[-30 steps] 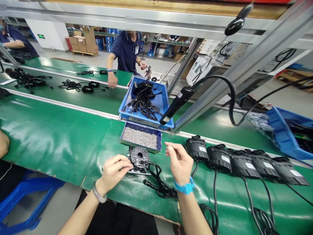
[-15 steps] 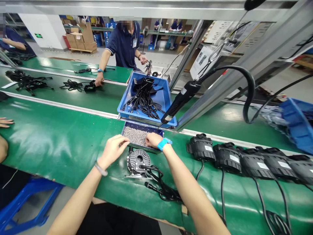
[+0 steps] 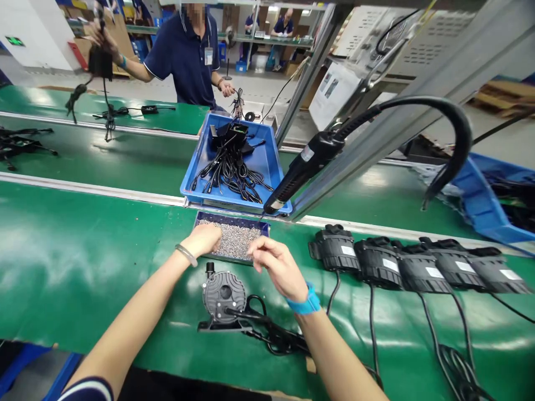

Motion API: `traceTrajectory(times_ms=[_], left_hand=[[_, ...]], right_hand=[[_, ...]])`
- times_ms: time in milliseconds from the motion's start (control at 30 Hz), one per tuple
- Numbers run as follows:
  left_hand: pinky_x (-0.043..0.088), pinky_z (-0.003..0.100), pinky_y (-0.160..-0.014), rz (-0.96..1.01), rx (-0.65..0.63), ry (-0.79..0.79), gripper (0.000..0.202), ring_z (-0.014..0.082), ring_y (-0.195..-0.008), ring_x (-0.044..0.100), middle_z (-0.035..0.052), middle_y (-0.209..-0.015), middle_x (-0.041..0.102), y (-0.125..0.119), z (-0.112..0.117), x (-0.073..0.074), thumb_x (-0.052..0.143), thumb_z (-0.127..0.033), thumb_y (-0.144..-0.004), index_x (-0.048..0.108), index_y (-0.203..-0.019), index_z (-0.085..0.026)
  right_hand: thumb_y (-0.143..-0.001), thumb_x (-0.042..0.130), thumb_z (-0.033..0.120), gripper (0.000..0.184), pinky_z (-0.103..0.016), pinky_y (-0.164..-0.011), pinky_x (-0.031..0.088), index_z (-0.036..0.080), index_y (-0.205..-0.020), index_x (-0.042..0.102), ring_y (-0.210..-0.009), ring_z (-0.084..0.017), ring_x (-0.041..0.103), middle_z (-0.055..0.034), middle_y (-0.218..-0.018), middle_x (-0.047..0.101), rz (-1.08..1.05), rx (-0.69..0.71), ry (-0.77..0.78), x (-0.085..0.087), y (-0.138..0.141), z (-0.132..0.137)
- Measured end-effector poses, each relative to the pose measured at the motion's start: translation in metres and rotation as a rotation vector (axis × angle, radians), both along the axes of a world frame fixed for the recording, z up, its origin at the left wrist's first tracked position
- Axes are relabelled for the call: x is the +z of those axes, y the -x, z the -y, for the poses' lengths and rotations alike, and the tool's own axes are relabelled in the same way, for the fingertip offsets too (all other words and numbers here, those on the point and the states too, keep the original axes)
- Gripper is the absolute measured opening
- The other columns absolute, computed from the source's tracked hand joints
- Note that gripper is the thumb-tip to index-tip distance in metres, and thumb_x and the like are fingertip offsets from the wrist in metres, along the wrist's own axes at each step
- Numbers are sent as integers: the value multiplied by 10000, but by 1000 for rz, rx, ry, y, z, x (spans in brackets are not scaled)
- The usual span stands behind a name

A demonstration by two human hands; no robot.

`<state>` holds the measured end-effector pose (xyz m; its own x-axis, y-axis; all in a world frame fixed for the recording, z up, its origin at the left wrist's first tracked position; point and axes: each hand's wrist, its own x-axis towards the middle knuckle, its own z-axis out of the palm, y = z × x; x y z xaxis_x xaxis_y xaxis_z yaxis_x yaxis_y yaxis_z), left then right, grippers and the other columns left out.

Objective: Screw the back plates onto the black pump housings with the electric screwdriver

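My left hand (image 3: pixel 205 239) reaches into a small blue tray of screws (image 3: pixel 232 240) at its near left edge; the fingers curl down and what they hold is hidden. My right hand (image 3: pixel 278 266) hovers just in front of the tray's right end with thumb and fingers pinched together, on something too small to name. A round black pump body (image 3: pixel 224 295) with its black cable (image 3: pixel 267 334) lies on the green belt (image 3: pixel 92 250) just below both hands.
A black electric screwdriver (image 3: pixel 303 170) hangs on a thick cable above the tray. Behind it sits a blue bin of black cables (image 3: pixel 234 164). Several finished black units (image 3: pixel 418 267) line up to the right. A person across the belt lifts a black unit (image 3: pixel 100 58).
My right hand has drawn back from the screw tray toward me, pinched. My left hand moved forward into the tray. The person opposite raised a unit off the far belt.
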<state>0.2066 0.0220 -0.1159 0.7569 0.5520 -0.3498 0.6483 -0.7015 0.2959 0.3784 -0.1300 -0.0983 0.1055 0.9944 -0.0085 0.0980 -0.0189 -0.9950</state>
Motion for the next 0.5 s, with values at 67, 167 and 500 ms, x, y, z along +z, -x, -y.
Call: traceTrajectory(times_ms=[67, 167, 500], left_hand=[[567, 275, -744, 49, 13, -20, 144, 230, -803, 764, 90, -770, 793, 7, 2, 3, 719, -43, -778, 803, -765, -160], [563, 286, -820, 123, 40, -74, 160, 232, -930, 754, 88, -922, 805, 16, 8, 6, 676, -94, -860, 809, -844, -181], [592, 244, -718, 744, 227, -70, 131, 159, -744, 763, 24, -893, 822, 43, 32, -14, 654, -183, -947, 785, -952, -188]], right_hand=[[-868, 628, 383, 203, -251, -506, 460, 196, -819, 688, -522, -116, 546, -9, -691, 641, -114, 11, 17, 1, 7, 9], [-835, 743, 394, 202, -234, -494, 492, 193, -821, 727, -531, -119, 590, -19, -679, 686, -298, 16, 84, 0, 15, 17], [-885, 761, 275, 88, -249, -702, 611, 238, -855, 836, -763, -170, 779, -56, -857, 830, -12, 28, 34, 7, 21, 34]])
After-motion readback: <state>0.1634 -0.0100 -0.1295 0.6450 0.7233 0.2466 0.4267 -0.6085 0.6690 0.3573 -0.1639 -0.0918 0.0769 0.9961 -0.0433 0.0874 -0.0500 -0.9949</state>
